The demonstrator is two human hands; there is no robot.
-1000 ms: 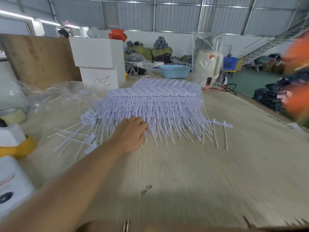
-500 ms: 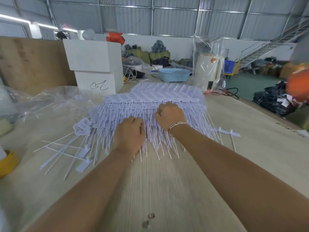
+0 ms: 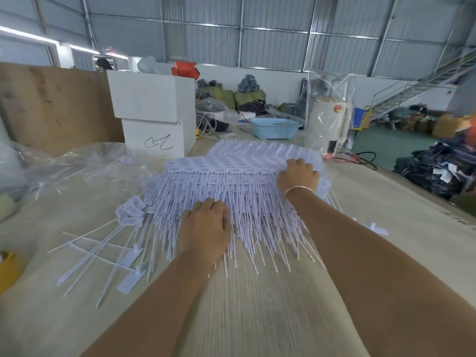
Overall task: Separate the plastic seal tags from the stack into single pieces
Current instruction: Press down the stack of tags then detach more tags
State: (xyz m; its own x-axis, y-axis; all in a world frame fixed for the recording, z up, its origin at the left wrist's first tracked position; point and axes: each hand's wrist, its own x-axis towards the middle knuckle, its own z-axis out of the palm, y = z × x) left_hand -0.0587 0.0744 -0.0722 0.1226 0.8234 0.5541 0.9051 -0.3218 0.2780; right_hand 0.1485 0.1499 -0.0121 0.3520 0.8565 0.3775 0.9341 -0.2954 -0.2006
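Observation:
A thick stack of white plastic seal tags (image 3: pixel 231 176) lies on the wooden table (image 3: pixel 257 318), label heads at the far side and thin tails fanning toward me. My left hand (image 3: pixel 206 231) rests on the tails near the stack's front left, fingers curled into them. My right hand (image 3: pixel 297 175), with a thin bracelet at the wrist, grips the label-head edge at the stack's right side. Loose single tags (image 3: pixel 108 251) lie scattered to the left of the stack.
Clear plastic sheeting (image 3: pixel 77 163) lies crumpled at the left. Two stacked white boxes (image 3: pixel 154 114) stand behind the stack. A blue basket (image 3: pixel 274 127) and a wrapped white cylinder (image 3: pixel 327 124) sit at the back. A yellow tape roll (image 3: pixel 6 269) is at the left edge.
My right hand came into view, landed on the tails beside the left hand, then moved far right onto the label-head edge. My left hand stayed on the tails.

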